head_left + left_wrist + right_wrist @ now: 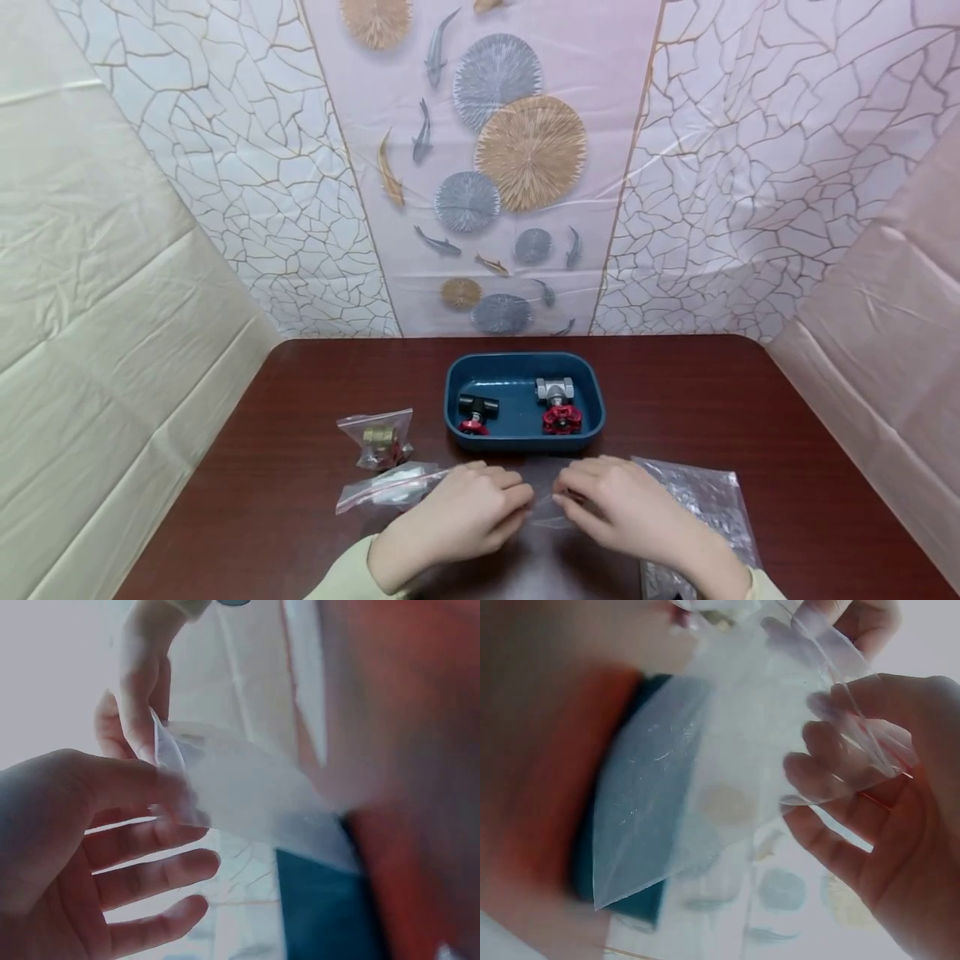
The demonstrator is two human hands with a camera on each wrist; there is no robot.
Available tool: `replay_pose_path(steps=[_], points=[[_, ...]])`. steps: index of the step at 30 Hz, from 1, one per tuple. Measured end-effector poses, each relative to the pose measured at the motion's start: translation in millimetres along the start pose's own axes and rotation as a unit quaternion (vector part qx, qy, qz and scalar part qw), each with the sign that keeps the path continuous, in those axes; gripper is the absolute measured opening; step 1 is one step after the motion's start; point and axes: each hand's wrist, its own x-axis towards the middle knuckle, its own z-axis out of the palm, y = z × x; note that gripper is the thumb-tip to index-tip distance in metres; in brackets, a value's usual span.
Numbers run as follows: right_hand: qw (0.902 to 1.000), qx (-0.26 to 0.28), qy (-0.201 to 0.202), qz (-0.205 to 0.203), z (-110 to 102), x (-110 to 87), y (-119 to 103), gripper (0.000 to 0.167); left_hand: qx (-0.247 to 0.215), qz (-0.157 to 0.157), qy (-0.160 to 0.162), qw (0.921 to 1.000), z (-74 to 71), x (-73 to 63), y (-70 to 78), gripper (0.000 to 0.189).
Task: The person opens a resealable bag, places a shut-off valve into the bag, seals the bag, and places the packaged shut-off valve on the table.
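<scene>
My left hand [477,512] and right hand [628,510] face each other in front of the blue tray. Between them hangs a clear zip bag [649,787] with a red line by its mouth; nothing shows inside it. In the left wrist view, my left thumb and index finger pinch the bag's mouth edge [171,754] while the other fingers stay extended. On the other side, my right thumb and fingers grip the bag near the red line. From the head view the bag is faint and partly hidden by the hands.
Inside the blue tray [525,443] lie a black valve [478,407] and a silver valve [555,390], both with red handwheels. A bagged brass valve [381,437] and another filled zip bag [401,485] lie left. Flat clear plastic bags [708,500] lie right.
</scene>
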Motion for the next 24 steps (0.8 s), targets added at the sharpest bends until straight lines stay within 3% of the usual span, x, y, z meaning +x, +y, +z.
replay_pose_path(steps=[4,7,15,24], points=[[0.9983,-0.018,0.055,-0.006,-6.9,8.7,-0.6,0.012,0.005,-0.024,0.038,0.999,-15.9,1.6,-4.6,0.007],[0.9977,-0.016,0.065,0.008,-9.0,13.0,-0.6,0.005,-0.003,-0.039,0.061,0.9974,-25.1,1.9,-6.8,0.008],[0.9965,-0.021,0.08,-0.006,-7.8,21.2,-0.3,0.008,-0.015,-0.057,0.067,0.996,-38.6,1.3,-9.2,0.009],[0.9961,-0.002,0.083,-0.032,-1.7,28.8,-4.5,0.006,-0.028,-0.053,0.073,0.9955,-40.6,2.5,-8.3,0.006]])
